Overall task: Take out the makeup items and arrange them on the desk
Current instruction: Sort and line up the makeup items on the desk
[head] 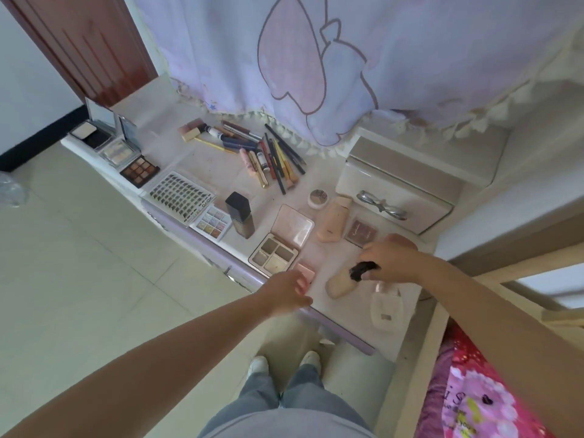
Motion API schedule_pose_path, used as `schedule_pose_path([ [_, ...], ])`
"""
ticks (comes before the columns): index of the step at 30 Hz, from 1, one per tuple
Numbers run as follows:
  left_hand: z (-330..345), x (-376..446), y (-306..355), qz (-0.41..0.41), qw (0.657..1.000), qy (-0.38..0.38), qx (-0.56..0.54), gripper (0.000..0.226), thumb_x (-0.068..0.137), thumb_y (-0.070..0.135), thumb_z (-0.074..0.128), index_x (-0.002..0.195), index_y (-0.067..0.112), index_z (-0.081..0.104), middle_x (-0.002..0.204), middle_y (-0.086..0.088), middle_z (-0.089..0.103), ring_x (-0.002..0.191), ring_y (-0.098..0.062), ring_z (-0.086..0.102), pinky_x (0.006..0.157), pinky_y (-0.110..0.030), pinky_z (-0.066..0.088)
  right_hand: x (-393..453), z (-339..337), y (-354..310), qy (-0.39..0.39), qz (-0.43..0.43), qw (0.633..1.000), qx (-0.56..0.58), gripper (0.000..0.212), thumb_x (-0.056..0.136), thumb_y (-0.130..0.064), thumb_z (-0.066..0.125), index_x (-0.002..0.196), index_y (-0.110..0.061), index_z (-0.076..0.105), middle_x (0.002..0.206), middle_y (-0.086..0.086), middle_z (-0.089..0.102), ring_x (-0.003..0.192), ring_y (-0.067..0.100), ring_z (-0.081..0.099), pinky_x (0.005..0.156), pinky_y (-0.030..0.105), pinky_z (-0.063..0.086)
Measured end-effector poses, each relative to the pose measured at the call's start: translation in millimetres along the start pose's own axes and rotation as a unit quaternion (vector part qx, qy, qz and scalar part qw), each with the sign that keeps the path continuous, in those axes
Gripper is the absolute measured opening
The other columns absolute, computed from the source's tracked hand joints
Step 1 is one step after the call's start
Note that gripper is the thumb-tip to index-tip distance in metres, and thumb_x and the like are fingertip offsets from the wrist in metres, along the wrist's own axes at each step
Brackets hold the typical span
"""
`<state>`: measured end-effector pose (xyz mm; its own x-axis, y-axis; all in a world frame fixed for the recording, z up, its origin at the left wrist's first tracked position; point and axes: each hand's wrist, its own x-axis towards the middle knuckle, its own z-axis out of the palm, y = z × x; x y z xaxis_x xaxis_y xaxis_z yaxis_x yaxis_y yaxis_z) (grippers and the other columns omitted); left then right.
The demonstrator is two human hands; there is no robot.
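Observation:
Makeup is spread over the white desk (205, 159). My right hand (390, 260) grips the black cap end of a beige tube (339, 284) lying near the desk's front edge. My left hand (289, 294) hovers with relaxed fingers over a small pink compact (306, 271), holding nothing. Beside them lie an open four-pan palette (275, 256), a peach tube (331, 222), a mauve compact (360, 232) and a clear bottle (387, 306). A pile of pencils and lip sticks (268, 153) lies further back.
A cream makeup box (398, 184) with a silver bow stands at the right. Eyeshadow palettes (139, 170), a lash tray (180, 197) and a dark foundation bottle (240, 213) line the left edge. A curtain (316, 58) hangs behind; a pink bedspread (474, 403) lies bottom right.

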<state>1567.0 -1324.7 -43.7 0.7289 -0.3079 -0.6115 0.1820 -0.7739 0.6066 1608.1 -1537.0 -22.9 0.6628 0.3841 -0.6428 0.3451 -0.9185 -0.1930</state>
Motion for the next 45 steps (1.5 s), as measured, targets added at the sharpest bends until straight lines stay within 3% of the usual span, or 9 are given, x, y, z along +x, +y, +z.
schedule_pose_path([
  [6, -40.4, -3.6, 59.6, 0.142, 0.983, 0.038, 0.109, 0.077, 0.081, 0.034, 0.067, 0.143, 0.017, 0.024, 0.146, -0.003, 0.034, 0.131, -0.02, 0.038, 0.105, -0.029, 0.032, -51.9, -60.0, -26.0, 0.202, 0.056, 0.97, 0.12, 0.024, 0.096, -0.026, 0.039, 0.082, -0.013, 0.054, 0.073, -0.004, 0.048, 0.07, 0.017, 0.046, 0.058, 0.022, 0.032],
  [12, -77.3, -36.8, 109.4, 0.343, 0.903, 0.253, 0.044, 0.04, 0.085, 0.037, 0.06, 0.115, 0.015, 0.044, 0.085, 0.01, 0.047, 0.074, -0.011, 0.049, 0.06, -0.016, 0.036, -100.1, -113.6, -49.0, 0.463, 0.106, 0.802, 0.363, 0.029, 0.097, -0.018, 0.034, 0.073, -0.007, 0.046, 0.056, 0.001, 0.036, 0.043, 0.004, 0.041, 0.043, 0.014, 0.027],
  [20, -123.8, -63.8, 184.1, 0.292, 0.883, 0.157, -0.331, 0.037, 0.1, 0.029, 0.029, 0.068, 0.016, 0.043, 0.05, -0.006, 0.045, 0.029, -0.007, 0.034, 0.03, -0.012, 0.022, -128.0, -160.5, -68.2, 0.691, 0.057, 0.631, 0.347, 0.043, 0.09, -0.02, 0.041, 0.049, -0.021, 0.029, 0.032, -0.006, 0.032, 0.039, 0.007, 0.032, 0.044, 0.018, 0.024],
  [23, -127.8, -71.9, 190.9, 0.191, 0.879, -0.018, -0.436, 0.039, 0.099, 0.036, 0.03, 0.07, 0.013, 0.042, 0.036, -0.004, 0.044, 0.023, -0.008, 0.028, 0.031, -0.009, 0.015, -140.9, -163.1, -72.4, 0.727, -0.046, 0.655, 0.198, 0.032, 0.082, -0.03, 0.035, 0.053, -0.03, 0.023, 0.042, -0.011, 0.024, 0.041, 0.002, 0.035, 0.042, 0.009, 0.025],
  [27, -139.5, -79.6, 184.1, 0.259, 0.883, -0.05, -0.39, 0.035, 0.096, 0.036, 0.037, 0.077, 0.01, 0.053, 0.047, -0.005, 0.053, 0.031, -0.008, 0.042, 0.031, -0.012, 0.03, -160.5, -164.0, -58.5, 0.612, -0.048, 0.728, 0.305, 0.025, 0.091, -0.027, 0.044, 0.067, -0.024, 0.043, 0.049, -0.007, 0.044, 0.039, 0.0, 0.043, 0.043, 0.006, 0.031],
  [31, -153.5, -83.9, 180.1, 0.336, 0.9, -0.011, -0.279, 0.015, 0.089, 0.019, 0.05, 0.083, 0.008, 0.059, 0.073, -0.008, 0.061, 0.053, -0.007, 0.064, 0.055, -0.016, 0.055, -175.1, -166.8, -53.0, 0.505, 0.03, 0.765, 0.399, 0.043, 0.096, -0.038, 0.033, 0.069, -0.013, 0.056, 0.039, -0.005, 0.049, 0.03, 0.003, 0.038, 0.038, 0.016, 0.032],
  [37, -157.6, -79.2, 176.4, 0.361, 0.926, 0.107, -0.035, 0.013, 0.08, 0.02, 0.067, 0.091, 0.021, 0.06, 0.079, 0.007, 0.06, 0.074, -0.01, 0.06, 0.072, -0.021, 0.048, -172.3, -168.2, -51.1, 0.457, 0.004, 0.804, 0.38, 0.038, 0.095, -0.027, 0.041, 0.061, -0.016, 0.052, 0.038, -0.006, 0.043, 0.028, 0.002, 0.032, 0.033, 0.011, 0.026],
  [41, -157.3, -75.9, 171.5, 0.376, 0.894, 0.21, 0.121, 0.03, 0.081, 0.028, 0.066, 0.107, 0.015, 0.059, 0.092, 0.001, 0.061, 0.084, -0.015, 0.056, 0.069, -0.017, 0.04, -173.4, -160.3, -41.6, 0.43, -0.09, 0.845, 0.305, 0.035, 0.084, -0.003, 0.057, 0.091, -0.037, 0.056, 0.076, -0.014, 0.062, 0.065, -0.004, 0.059, 0.053, 0.012, 0.045],
  [45, -151.8, -67.0, 165.2, 0.426, 0.828, 0.295, 0.215, 0.03, 0.087, 0.034, 0.057, 0.113, 0.019, 0.053, 0.095, 0.006, 0.055, 0.082, -0.01, 0.047, 0.06, -0.014, 0.029, -166.1, -157.3, -42.1, 0.414, -0.074, 0.832, 0.362, 0.028, 0.085, -0.023, 0.062, 0.103, -0.04, 0.049, 0.096, -0.014, 0.061, 0.074, 0.009, 0.066, 0.055, 0.016, 0.049],
])
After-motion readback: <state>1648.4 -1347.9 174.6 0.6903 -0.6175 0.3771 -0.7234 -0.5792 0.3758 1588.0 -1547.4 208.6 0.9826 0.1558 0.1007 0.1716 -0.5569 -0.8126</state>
